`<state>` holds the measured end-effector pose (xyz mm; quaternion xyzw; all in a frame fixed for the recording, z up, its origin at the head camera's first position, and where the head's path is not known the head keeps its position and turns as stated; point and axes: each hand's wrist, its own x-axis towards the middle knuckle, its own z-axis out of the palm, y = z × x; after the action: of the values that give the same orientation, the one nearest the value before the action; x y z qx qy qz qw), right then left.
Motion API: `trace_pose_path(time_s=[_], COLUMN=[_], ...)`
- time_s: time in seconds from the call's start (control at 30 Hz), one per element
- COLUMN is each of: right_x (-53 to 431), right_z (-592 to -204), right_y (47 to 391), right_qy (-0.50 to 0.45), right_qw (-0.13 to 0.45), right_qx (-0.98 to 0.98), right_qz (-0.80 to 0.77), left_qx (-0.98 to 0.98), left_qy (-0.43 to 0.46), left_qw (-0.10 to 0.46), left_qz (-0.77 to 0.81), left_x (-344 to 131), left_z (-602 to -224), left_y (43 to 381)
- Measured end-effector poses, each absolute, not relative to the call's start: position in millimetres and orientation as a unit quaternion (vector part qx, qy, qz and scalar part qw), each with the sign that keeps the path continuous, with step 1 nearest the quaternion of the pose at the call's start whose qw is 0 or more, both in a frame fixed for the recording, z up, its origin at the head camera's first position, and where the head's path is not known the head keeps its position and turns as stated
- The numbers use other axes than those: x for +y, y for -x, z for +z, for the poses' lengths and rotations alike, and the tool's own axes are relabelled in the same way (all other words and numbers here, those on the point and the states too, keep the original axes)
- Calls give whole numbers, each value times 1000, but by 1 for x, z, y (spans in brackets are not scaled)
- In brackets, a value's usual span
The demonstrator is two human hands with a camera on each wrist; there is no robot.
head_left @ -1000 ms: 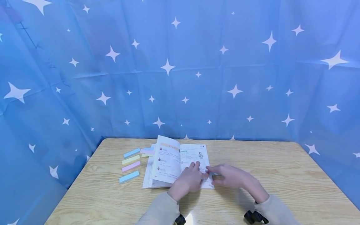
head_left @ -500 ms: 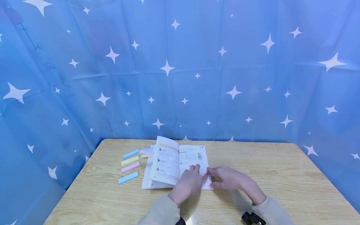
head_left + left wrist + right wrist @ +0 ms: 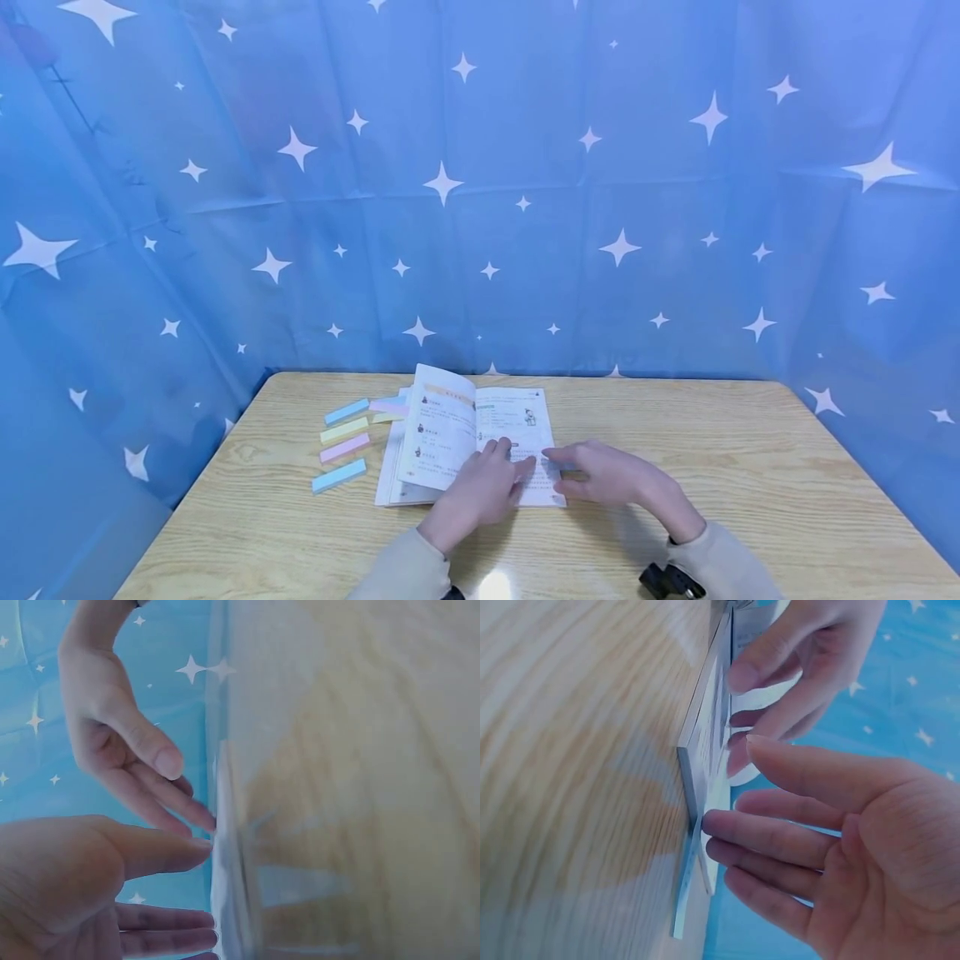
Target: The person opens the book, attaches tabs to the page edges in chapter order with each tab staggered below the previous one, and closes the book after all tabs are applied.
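An open book [image 3: 517, 417] with printed pages lies on the table. My left hand [image 3: 480, 483] rests on the lower part of its right page, fingers extended. At that page's right edge is my right hand [image 3: 611, 475], its thumb and index finger apart and no pinch visible. In the right wrist view, a thin blue paper strip [image 3: 681, 900] sticks out past the book's edge beside my right fingertips; in the head view the hand hides it. One left-hand page [image 3: 442, 429] stands partly raised.
Left of the book lie a blue sticky-note strip [image 3: 347, 412], a yellow one [image 3: 345, 431], a pink one [image 3: 344, 448] and another blue one [image 3: 339, 476]. Coloured tabs [image 3: 388, 407] stick out from the book's left edge. A starry blue curtain [image 3: 480, 208] hangs behind the table [image 3: 712, 433].
My left hand has slid left across the right page, baring more print. My right hand has stayed near the page's right edge with only a small shift.
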<state>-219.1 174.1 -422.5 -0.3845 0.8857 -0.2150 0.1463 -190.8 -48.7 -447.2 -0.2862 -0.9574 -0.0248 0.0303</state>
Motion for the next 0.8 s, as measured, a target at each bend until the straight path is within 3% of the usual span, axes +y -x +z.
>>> trace_pose_path(time_s=[0.37, 0.8], right_x=[161, 140], right_z=[-415, -402], right_y=[218, 209], right_qy=[380, 398], right_qw=[158, 86], right_qx=[874, 882], right_qz=[-259, -238], left_qx=[-962, -958], left_qy=[250, 169], left_qw=[84, 167], left_qz=[-76, -162], left_x=[-83, -120], left_z=[-439, -429], left_y=[186, 176])
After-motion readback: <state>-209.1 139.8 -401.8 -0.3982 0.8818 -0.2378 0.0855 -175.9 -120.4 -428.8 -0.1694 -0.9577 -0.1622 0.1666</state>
